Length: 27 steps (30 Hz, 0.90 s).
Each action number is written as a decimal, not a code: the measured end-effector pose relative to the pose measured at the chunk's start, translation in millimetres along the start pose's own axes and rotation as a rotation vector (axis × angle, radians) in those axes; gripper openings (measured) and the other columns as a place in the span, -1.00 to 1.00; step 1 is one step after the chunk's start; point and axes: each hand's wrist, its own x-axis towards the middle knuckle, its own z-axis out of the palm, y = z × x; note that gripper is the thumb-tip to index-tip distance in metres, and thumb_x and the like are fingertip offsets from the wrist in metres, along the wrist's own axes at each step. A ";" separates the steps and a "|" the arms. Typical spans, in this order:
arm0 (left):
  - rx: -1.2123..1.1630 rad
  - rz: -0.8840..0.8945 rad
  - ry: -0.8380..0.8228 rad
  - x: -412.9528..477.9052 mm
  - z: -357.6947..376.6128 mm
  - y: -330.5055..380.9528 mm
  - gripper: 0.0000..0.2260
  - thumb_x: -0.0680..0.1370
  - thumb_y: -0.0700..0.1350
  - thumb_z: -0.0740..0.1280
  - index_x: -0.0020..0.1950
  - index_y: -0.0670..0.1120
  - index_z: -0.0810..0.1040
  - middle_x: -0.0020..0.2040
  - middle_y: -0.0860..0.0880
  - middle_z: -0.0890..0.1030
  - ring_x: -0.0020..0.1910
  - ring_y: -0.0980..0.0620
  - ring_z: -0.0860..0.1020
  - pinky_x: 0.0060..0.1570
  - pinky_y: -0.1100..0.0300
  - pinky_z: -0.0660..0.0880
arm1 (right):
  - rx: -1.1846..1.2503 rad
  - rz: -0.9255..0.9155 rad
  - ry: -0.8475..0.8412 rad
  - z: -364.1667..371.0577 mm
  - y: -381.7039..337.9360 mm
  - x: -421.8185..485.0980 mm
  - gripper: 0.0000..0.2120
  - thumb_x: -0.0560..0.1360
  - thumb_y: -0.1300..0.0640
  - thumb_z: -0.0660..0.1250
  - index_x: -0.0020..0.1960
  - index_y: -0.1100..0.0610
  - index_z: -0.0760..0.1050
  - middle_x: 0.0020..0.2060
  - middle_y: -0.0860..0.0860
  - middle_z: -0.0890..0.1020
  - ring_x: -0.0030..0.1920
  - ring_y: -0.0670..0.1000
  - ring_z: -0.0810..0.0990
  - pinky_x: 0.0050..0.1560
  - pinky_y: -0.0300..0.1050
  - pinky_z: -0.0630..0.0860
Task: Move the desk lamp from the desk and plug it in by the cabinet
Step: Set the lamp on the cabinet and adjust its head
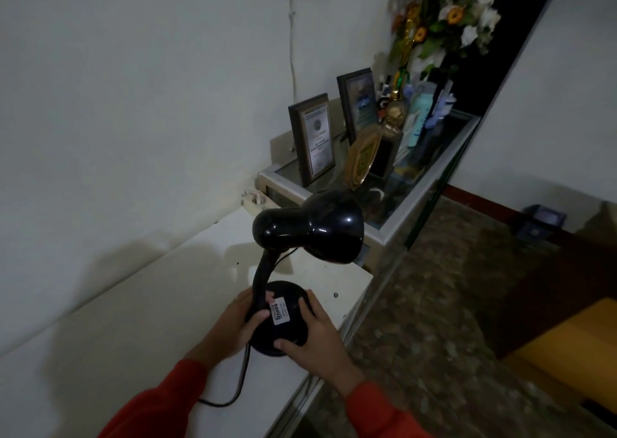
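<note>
A black desk lamp (310, 227) with a bent neck and a round base (288, 310) stands upright on a white cabinet top (150, 320). My left hand (233, 324) grips the base and the foot of the neck from the left. My right hand (314, 330) clasps the base from the right, fingers over its top. A white sticker (279, 310) sits on the base. The lamp's black cord (240, 381) trails from the base toward me across the top. A white socket block (255, 200) lies by the wall beyond the lamp.
A glass-topped display cabinet (394, 224) adjoins on the right, holding two framed certificates (312, 137), a gold plaque (362, 157), a trophy and flowers (444, 20). A white cable (293, 53) runs down the wall. Patterned floor (434, 304) lies to the right, with a yellow surface (574, 347).
</note>
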 end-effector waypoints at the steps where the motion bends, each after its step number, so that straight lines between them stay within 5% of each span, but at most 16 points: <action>1: -0.001 -0.005 -0.007 -0.2 -0.5 1.2 -0.71 0.47 0.12 0.20 0.07 0.00 0.52 0.16 0.03 0.54 0.22 0.06 0.48 0.26 0.00 0.44 | -0.005 0.004 0.000 0.5 -0.4 -0.6 -0.03 0.35 -0.25 0.38 0.53 0.15 0.00 0.56 0.04 -0.07 0.54 -0.01 0.01 0.49 -0.19 0.07; 7: -0.037 -0.055 -0.055 3.5 -7.8 8.4 -0.71 0.47 0.05 0.34 0.15 0.00 0.50 0.15 -0.03 0.54 0.16 0.04 0.53 0.17 0.03 0.53 | -0.002 0.014 -0.004 -1.0 -1.0 -1.7 -0.04 0.36 -0.25 0.38 0.53 0.13 -0.02 0.56 0.03 -0.08 0.54 0.00 0.00 0.50 -0.16 0.08; 12: -0.359 -0.055 0.008 6.1 -27.3 50.5 -0.43 0.37 0.14 0.36 0.34 0.09 0.33 0.26 0.18 0.50 0.24 0.24 0.47 0.12 0.31 0.50 | -0.024 0.009 -0.002 3.5 -1.4 -5.2 -0.07 0.39 -0.25 0.34 0.53 0.11 -0.05 0.56 0.05 -0.10 0.54 0.02 -0.02 0.50 -0.13 0.04; 17: -0.531 0.116 0.233 19.1 -51.1 115.5 -0.56 0.45 0.06 0.26 0.33 0.13 0.32 0.14 0.29 0.56 0.19 0.25 0.51 -0.01 0.47 0.49 | -0.043 0.035 0.026 9.8 -1.5 -7.4 -0.07 0.40 -0.30 0.28 0.54 0.10 -0.08 0.56 0.07 -0.10 0.54 0.06 -0.03 0.52 -0.05 -0.01; 21: -0.455 0.115 0.308 42.1 -57.6 161.7 -0.71 0.54 0.00 0.24 0.26 0.11 0.40 0.06 0.10 0.55 -0.02 0.32 0.56 -0.09 0.49 0.50 | -0.137 0.061 0.031 10.2 -2.6 -11.8 -0.11 0.42 -0.36 0.18 0.54 0.06 -0.09 0.56 0.05 -0.12 0.54 0.06 -0.05 0.50 0.14 -0.16; 27: -0.400 0.032 0.356 54.8 -59.4 180.1 -0.89 0.54 -0.13 0.28 -0.05 -0.02 0.60 -0.10 -0.03 0.62 -0.18 0.24 0.57 -0.18 0.37 0.49 | -0.148 0.118 -0.025 5.8 -11.1 -15.0 -0.12 0.44 -0.34 0.16 0.54 0.09 -0.11 0.56 0.05 -0.14 0.54 0.08 -0.04 0.49 0.18 -0.17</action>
